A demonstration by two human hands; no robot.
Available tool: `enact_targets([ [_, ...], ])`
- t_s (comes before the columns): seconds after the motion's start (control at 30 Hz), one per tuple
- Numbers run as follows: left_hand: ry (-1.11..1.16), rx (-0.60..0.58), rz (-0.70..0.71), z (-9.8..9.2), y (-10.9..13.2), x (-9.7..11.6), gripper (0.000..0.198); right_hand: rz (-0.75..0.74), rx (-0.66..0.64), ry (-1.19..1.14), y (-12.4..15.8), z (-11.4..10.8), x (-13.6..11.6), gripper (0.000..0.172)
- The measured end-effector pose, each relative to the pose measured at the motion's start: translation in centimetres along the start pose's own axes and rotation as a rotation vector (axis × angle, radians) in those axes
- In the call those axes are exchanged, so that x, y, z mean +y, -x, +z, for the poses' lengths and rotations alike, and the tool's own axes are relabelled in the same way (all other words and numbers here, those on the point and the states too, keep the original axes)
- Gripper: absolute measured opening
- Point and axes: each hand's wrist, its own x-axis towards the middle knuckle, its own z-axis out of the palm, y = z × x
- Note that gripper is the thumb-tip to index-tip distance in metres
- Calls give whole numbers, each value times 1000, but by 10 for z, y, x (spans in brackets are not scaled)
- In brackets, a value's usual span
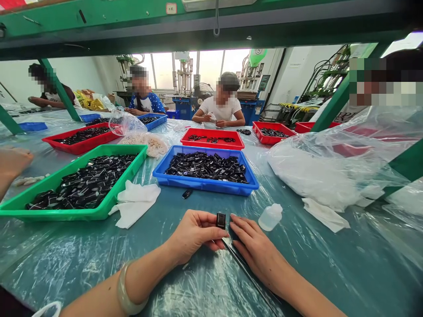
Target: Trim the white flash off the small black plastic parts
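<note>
My left hand [197, 231] pinches a small black rectangular piece [221, 221] with a shiny face, held upright between thumb and fingers. A pale bangle [123, 288] circles the left wrist. My right hand [253, 240] lies on the table just to the right, its fingers stretched out and close together. Something dark shows at those fingertips, too hidden to name. Thin dark strips [246, 267] run from beside the left fingers down under the right forearm. A translucent white squeeze bottle [270, 217] lies tilted by the right hand.
A blue tray [206, 184] and a green tray [102, 214] hold many black pieces. One loose black piece [187, 193] lies before the blue tray. White cloths [137, 200], red trays [211, 132] and a plastic bag [317, 167] surround them. Co-workers sit opposite; another person's hand [13, 165] is at left.
</note>
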Motion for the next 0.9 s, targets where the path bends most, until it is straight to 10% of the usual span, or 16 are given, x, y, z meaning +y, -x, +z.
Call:
enact_targets([
  [0.9, -113, -16, 70, 4, 2, -2, 18, 57, -24, -79, 5, -4, 4, 26],
])
